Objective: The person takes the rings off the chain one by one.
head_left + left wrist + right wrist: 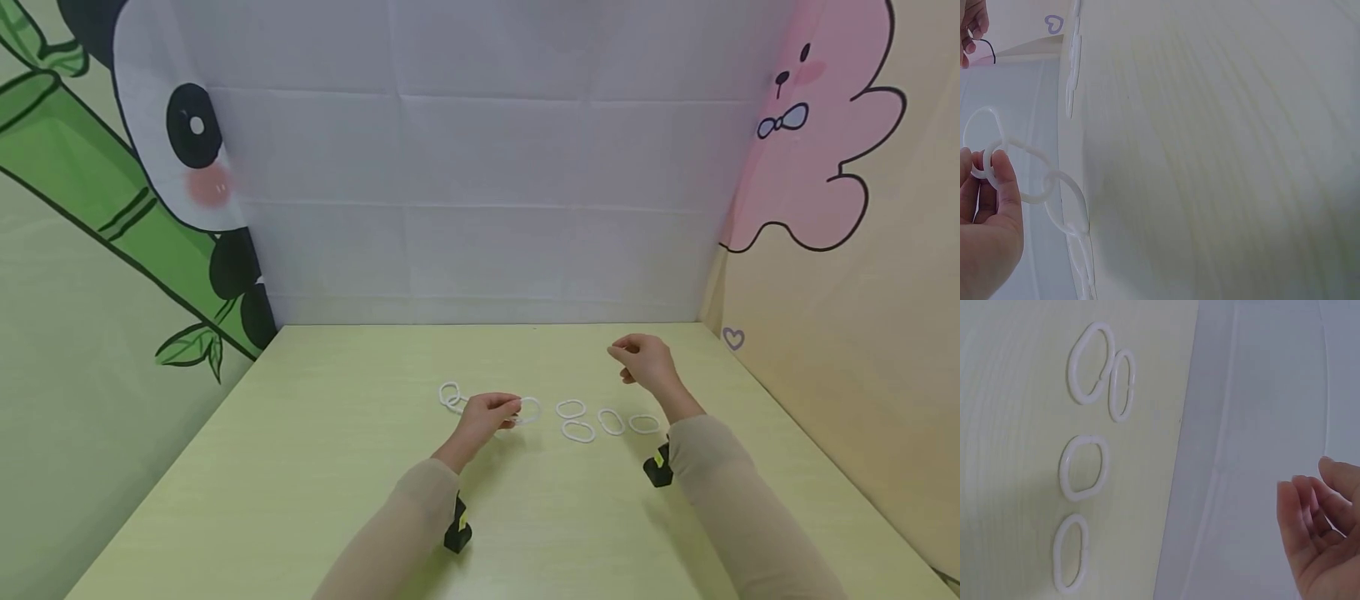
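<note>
Above the table, my left hand (486,417) pinches a link of a white plastic chain (441,395) between thumb and fingers. One white oval link (539,408) sticks out to the right of the fingertips. In the left wrist view the joined links (1055,215) hang from the fingers down to the tabletop. My right hand (647,362) is raised over the right part of the table, its fingers loosely bent with nothing between them. Several loose oval links, among them a left one (557,409) and a right one (644,432), lie between and below the hands.
The pale yellow-green table (300,467) ends at a white cloth backdrop (487,250). Printed cloth walls, one with a panda (150,125) and one with a pink animal (817,167), flank it. Black wrist devices (457,533) hang under both sleeves.
</note>
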Demonstrator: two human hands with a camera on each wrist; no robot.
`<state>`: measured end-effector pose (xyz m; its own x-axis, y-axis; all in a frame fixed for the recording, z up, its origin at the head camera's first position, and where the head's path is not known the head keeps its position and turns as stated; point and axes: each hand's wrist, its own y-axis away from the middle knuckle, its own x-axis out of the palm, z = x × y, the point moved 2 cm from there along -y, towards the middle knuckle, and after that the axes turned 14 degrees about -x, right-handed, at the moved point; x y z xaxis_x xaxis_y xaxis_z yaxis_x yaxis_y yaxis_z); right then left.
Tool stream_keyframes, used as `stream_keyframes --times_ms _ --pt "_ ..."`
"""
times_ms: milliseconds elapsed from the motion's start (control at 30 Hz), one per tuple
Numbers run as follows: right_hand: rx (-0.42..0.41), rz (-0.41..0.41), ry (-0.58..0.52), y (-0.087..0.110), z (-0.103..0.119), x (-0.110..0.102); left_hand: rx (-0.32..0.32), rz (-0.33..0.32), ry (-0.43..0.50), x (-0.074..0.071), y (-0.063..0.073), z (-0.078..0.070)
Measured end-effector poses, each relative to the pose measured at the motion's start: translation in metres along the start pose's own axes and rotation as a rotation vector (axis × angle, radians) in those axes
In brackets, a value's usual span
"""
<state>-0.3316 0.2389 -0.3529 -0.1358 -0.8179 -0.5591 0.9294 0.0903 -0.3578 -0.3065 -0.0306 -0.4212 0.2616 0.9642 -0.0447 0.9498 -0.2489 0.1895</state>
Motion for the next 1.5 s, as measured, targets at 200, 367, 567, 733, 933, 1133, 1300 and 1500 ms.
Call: stream_keyframes --times_ms 200,367,567,733,933,1133,1300,1500 --pt "-0.076 0.020 0.012 -0.003 0.020 0.011 0.004 -0.008 -0.018 0.003 0.017 -0.014" --pt "-0.117 0.032 0.006 -0.003 0.036 0.022 0.010 -0.018 -0.019 0.003 0.018 -0.015" --pt "-0.167 0.085 -0.002 -0.001 0.053 0.036 0.009 -0.016 -0.005 0.000 0.000 -0.002" --pt "-0.202 0.138 -0.019 0.003 0.063 0.049 0.006 -0.020 0.004 -0.001 -0.011 0.010" --pt "-0.225 0.199 -0.056 0.009 0.072 0.062 0.009 -0.015 -0.009 0.001 0.007 -0.006" --pt "-0.224 0.271 -0.062 0.012 0.069 0.074 0.020 -0.009 0.002 -0.001 -0.003 0.001" --pt "-0.210 0.330 -0.063 0.016 0.066 0.083 0.032 -0.011 0.022 -0.002 -0.012 0.010" --pt "-0.180 0.347 -0.085 0.018 0.063 0.092 0.060 -0.015 0.020 -0.003 -0.011 0.010"
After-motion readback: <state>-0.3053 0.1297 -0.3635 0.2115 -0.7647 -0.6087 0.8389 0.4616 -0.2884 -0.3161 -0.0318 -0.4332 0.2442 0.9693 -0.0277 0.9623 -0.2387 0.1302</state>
